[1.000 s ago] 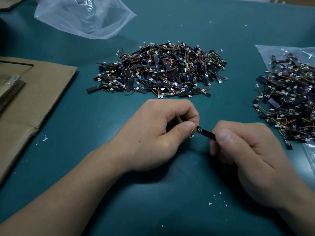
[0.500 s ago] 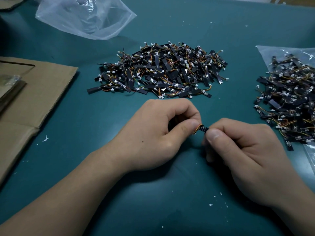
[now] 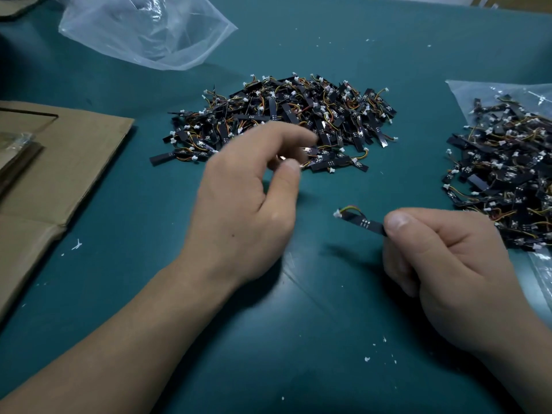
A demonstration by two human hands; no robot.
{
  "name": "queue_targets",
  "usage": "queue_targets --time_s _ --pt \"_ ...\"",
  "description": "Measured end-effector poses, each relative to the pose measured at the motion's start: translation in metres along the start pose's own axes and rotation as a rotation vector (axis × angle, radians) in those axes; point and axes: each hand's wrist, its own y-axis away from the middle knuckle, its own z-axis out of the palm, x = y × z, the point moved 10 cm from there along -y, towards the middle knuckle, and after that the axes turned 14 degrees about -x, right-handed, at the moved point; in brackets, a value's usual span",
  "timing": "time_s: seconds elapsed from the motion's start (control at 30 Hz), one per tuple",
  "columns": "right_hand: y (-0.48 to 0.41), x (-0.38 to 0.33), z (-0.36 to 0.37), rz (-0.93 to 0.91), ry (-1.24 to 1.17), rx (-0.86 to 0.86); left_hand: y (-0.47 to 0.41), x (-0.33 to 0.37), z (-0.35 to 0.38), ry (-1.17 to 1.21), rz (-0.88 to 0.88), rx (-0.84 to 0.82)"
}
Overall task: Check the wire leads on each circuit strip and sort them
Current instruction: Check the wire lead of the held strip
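Just pulled the hands apart. A second back, pinching one strip from both ends, wire end in the left, black end in the right. Now gripping it with the right hand point(image 3: 442, 264) only, lower right of centre, thumb and forefinger clamped on the black end of the strip point(image 3: 363, 223), white plug and orange-yellow wires sticking out to the left, lifted off the table point(image 3: 298, 324).

Moved the left hand point(image 3: 245, 201) up to the near edge of the middle pile point(image 3: 283, 121), fingers half curled, thumb and forefinger close together. Too blurry to say whether pinching anything yet, so not guessing.

Reads like the wire check on this one is done, and probably reaching for the next already. Still need to drop the held strip somewhere, guessing the right pile point(image 3: 501, 171) on its plastic sheet at the right edge, near that hand. Can't tell pass or fail from here. Loads left in the middle pile, so nowhere near finished.

Also spotting a clear bag point(image 3: 143, 28) upper left and cardboard point(image 3: 59, 162) at the left edge, neither being touched.
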Motion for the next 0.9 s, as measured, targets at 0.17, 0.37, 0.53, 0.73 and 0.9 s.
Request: queue_targets --time_s 0.17,0.37,0.53,0.73,0.9 --pt "0.001 0.001 0.000 0.009 0.000 -0.006 -0.002 -0.024 0.007 -0.328 -0.247 -0.059" --pt "0.003 0.008 -0.014 0.009 -0.205 0.138 -0.001 -0.023 0.019 -0.399 -0.210 -0.137" --pt "0.001 0.006 -0.012 0.008 -0.200 0.135 -0.001 -0.022 0.021 -0.450 -0.203 -0.159" --pt "0.001 0.015 -0.022 0.007 -0.319 0.185 -0.001 -0.017 0.018 -0.433 -0.157 -0.140" --pt "0.000 0.008 0.003 0.051 0.009 -0.004 -0.001 -0.013 0.013 -0.399 -0.094 -0.082"
